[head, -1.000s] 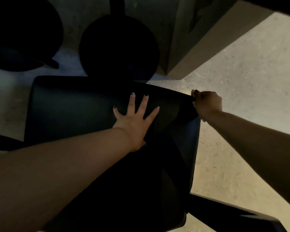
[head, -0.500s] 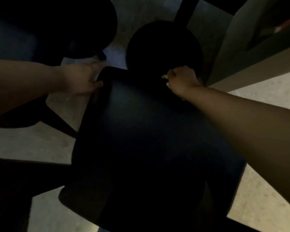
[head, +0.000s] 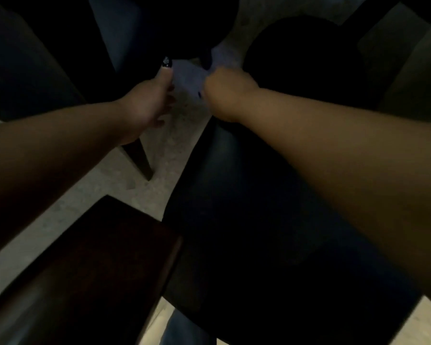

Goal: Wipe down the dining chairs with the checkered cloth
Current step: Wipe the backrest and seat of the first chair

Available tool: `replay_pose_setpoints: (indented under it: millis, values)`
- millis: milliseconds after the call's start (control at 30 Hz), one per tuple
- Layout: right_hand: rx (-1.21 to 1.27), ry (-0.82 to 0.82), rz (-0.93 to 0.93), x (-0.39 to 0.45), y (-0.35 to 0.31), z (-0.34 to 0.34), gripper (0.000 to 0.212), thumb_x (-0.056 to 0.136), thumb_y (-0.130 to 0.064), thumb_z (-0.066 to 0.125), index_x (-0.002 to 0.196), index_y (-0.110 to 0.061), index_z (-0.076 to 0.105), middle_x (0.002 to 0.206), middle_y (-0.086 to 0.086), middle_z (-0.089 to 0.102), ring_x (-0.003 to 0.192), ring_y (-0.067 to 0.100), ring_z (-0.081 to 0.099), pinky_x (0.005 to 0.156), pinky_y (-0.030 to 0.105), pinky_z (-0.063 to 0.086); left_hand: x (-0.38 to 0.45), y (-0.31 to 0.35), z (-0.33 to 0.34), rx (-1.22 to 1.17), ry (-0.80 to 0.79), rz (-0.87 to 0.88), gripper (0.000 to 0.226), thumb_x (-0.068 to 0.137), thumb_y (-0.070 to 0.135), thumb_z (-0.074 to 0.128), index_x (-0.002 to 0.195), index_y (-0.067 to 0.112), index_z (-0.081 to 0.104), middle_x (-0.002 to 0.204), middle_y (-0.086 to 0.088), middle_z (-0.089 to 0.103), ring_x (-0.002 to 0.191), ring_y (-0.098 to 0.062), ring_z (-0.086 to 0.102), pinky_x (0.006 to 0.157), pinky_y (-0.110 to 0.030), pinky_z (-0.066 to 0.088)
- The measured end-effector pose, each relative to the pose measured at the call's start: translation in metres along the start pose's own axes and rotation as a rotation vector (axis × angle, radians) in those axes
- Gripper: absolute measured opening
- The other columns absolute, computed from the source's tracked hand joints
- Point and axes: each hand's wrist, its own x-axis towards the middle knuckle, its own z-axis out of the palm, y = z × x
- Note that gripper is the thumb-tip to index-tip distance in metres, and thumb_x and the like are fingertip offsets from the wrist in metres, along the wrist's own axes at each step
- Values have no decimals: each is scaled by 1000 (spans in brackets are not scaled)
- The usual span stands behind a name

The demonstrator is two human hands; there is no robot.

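Note:
A black dining chair seat (head: 259,220) fills the lower right, seen from above in dim light. My right hand (head: 227,93) is curled into a fist at the seat's far left corner. The checkered cloth does not show plainly; it seems bunched inside that fist. Just left of it, my left hand (head: 147,105) hovers over the floor gap beside the seat, thumb stretched forward and fingers loosely curled, with nothing seen in it.
Another dark chair (head: 23,70) stands at the left, with its leg (head: 142,165) on the pale floor (head: 184,125). A round black table base (head: 296,58) lies beyond the seat. Dark wooden furniture (head: 97,270) fills the lower left. A grey wall (head: 408,70) rises at the upper right.
My left hand let go of the seat's left corner and moved right, close to my right hand. The right fist slid along the far edge to the left corner. The view shifted.

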Motion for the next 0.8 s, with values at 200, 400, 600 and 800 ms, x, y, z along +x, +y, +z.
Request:
replay_pose_setpoints:
  millis: [200,400,600,800]
  values:
    - [-182,-205,-388,-49,-80,26,33,96,-12,39,118,-5,62,121,16,62,111,34,60,86,40,48,-11,-4,-13,11,-15,-5,46,98,65,20,119,37,51,108,14,56,97,-2,53,79,-27,40]
    - [-30,-363,-564,-76,-108,53,25,98,-20,43,109,-13,65,114,7,62,100,25,61,77,32,50,-7,1,-6,29,-38,8,66,98,63,20,148,23,38,142,2,50,115,-8,54,78,-19,38]
    - [-142,-163,-265,-32,-45,12,33,99,-19,37,121,-8,60,126,14,58,113,34,58,83,40,47,-6,10,14,27,-4,66,61,102,56,16,143,23,47,119,10,59,79,10,55,54,-10,44]
    - [-88,-338,-432,-69,-108,39,32,99,-14,38,123,-9,58,128,11,57,115,29,57,89,36,48,0,9,7,-74,-22,27,49,101,56,23,123,27,55,108,9,63,79,8,60,60,-16,47]
